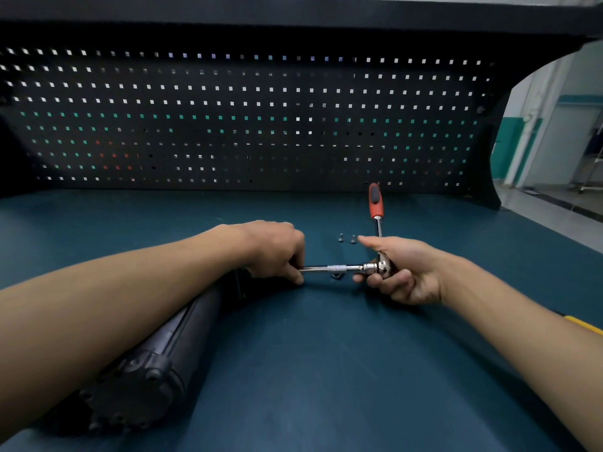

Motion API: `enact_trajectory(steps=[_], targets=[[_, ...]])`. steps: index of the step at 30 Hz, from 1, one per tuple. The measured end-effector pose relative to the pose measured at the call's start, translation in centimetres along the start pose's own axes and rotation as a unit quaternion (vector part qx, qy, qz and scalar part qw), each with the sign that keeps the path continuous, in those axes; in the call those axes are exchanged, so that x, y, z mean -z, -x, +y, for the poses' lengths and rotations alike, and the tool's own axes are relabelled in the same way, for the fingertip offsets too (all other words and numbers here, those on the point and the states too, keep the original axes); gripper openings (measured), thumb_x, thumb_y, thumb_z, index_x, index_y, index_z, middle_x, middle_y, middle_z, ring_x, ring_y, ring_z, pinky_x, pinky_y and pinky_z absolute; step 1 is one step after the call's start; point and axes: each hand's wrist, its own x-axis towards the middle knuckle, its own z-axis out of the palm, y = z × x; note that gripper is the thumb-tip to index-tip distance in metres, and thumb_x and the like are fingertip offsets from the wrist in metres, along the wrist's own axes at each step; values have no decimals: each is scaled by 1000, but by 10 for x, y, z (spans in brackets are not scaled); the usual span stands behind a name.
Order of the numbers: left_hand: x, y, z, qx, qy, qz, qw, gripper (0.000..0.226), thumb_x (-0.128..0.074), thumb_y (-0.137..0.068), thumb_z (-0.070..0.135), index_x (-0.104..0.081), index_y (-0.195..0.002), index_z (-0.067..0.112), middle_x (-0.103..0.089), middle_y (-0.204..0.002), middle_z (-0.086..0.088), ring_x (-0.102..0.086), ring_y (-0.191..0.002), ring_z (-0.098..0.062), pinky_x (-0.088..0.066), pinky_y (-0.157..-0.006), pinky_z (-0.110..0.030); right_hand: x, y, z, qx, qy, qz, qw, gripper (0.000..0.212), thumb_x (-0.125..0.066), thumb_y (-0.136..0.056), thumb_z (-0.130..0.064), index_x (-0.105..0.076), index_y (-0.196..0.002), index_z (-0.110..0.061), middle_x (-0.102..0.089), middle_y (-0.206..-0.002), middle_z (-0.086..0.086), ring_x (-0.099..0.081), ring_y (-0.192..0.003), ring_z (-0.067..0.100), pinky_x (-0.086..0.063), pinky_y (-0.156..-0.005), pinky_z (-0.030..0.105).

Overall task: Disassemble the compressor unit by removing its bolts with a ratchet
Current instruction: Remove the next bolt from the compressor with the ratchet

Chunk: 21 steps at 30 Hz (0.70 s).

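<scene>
A long black cylindrical compressor unit [156, 360] lies on the blue bench, running from the lower left up toward the middle, partly under my left forearm. My left hand [277, 249] rests over its far end and pinches the tip of a chrome extension bar [332, 268]. The bar runs level to the right into the ratchet head [380, 266]. My right hand [401, 272] is closed around that head. The ratchet's red and black handle [375, 200] points away from me. Two loose bolts [347, 238] lie on the bench just beyond my hands.
A dark pegboard [248, 125] stands along the back of the bench, under a black shelf. A small dark part [337, 276] lies under the extension bar. A yellow object [584, 324] pokes in at the right edge. The bench's right edge runs along a corridor floor.
</scene>
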Motion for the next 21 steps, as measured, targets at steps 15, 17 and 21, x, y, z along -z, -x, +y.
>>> enact_trajectory(steps=[15, 17, 21], targets=[[-5, -2, -2, 12, 10, 15, 1000, 26, -68, -81, 62, -58, -70, 41, -57, -77, 17, -54, -72, -3, -35, -55, -24, -8, -3, 22, 237, 211, 133, 939, 38, -70, -92, -39, -63, -59, -22, -54, -53, 4, -33, -40, 13, -22, -39, 20], [-4, -2, -2, 11, 17, 17, 1000, 24, -67, -82, 63, -62, -78, 40, -59, -79, 17, -57, -75, -8, -38, -59, -25, -6, -4, 24, 280, 236, 146, 919, 32, -71, -92, -37, -68, -66, -19, -57, -53, 4, -39, -44, 14, -30, -41, 21], [-5, -2, -2, 10, 26, 21, 999, 26, -63, -85, 62, -69, -87, 38, -60, -78, 18, -57, -75, -5, -41, -62, -27, -1, -6, 28, 334, 327, 175, 867, 21, -70, -92, -41, -76, -82, -24, -63, -56, -3, -49, -48, 8, -37, -46, 18]])
